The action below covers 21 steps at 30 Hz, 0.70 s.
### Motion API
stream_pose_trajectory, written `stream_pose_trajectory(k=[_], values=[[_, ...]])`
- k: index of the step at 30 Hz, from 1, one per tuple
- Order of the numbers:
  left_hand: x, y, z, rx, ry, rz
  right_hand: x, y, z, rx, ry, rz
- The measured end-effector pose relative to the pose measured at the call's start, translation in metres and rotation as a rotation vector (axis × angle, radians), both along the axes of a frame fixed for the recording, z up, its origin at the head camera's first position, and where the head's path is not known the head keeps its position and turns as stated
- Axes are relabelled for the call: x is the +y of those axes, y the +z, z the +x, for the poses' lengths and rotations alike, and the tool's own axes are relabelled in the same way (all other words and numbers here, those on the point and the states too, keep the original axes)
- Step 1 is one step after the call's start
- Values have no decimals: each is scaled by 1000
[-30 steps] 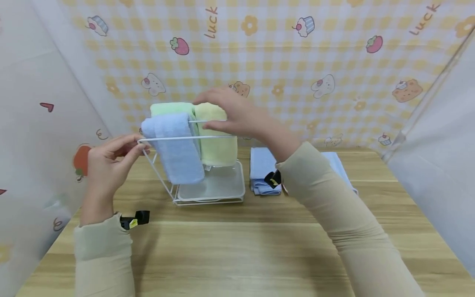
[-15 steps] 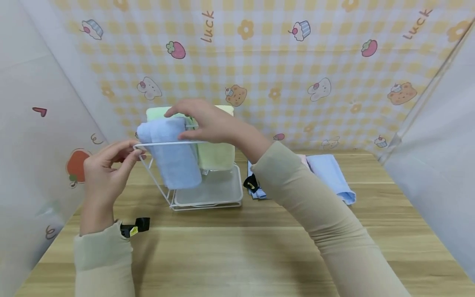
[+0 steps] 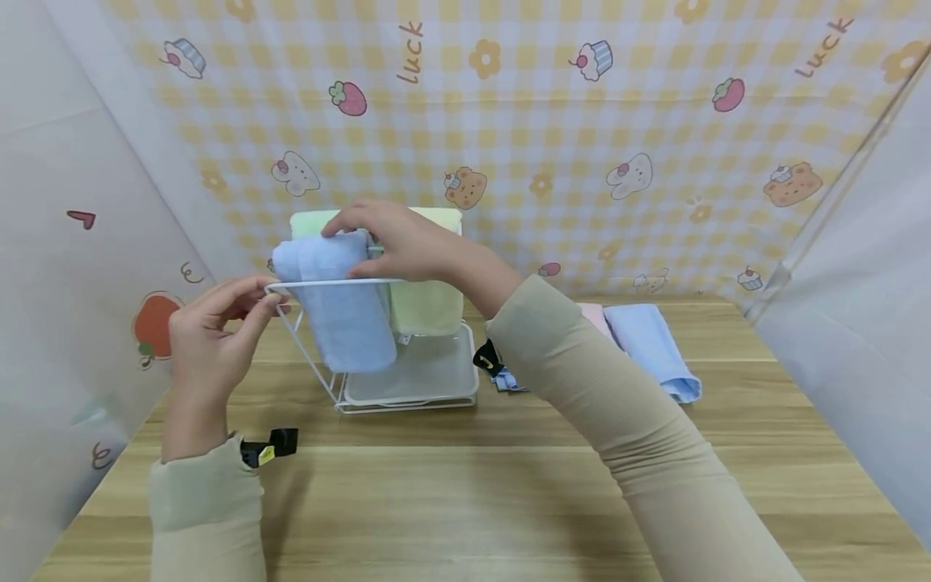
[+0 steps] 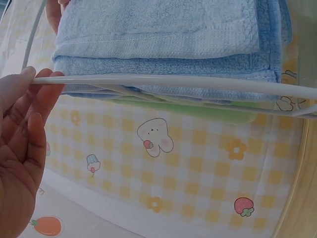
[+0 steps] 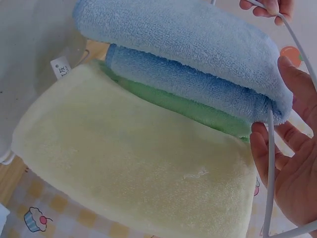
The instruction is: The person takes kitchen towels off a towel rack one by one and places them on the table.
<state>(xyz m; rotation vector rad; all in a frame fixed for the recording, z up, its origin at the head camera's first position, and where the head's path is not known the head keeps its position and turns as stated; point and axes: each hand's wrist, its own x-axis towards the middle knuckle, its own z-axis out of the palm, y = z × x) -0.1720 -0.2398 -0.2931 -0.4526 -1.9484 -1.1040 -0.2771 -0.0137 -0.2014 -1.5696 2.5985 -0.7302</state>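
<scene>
In the head view my left hand (image 3: 218,331) pinches the upper left corner of a white wire rack (image 3: 320,284), thumb against fingers. A folded blue towel (image 3: 349,323) hangs over a rack bar. My right hand (image 3: 410,242) holds the top fold of this towel at its right end, the thumb in front and the fingers over the top. Behind it hang a green towel (image 3: 309,222), mostly hidden, and a pale yellow towel (image 5: 138,163) with a white tag (image 5: 60,68). In the left wrist view the rack bar (image 4: 163,81) crosses before the blue towel.
A pale tray (image 3: 436,364) sits in the rack's base. To the right on the wooden table (image 3: 451,501) lie a folded blue towel (image 3: 647,347) and a pink cloth (image 3: 595,317). Another blue cloth (image 3: 507,380) is mostly hidden by my right sleeve. A checked curtain (image 3: 538,137) stands behind.
My right hand has moved left from the yellow towel to the top of the hanging blue towel. The left hand keeps its pinch on the rack corner.
</scene>
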Motion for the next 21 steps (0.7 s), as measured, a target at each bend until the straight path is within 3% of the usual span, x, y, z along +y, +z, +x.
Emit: stream_pose_trajectory(k=[11,21], values=[[2,-1,-1,-3,-18,17,1,-3,-1,-37,-69,-19],[1,1,0,-19,-3,10,5,-4,2,40,-46,-128]])
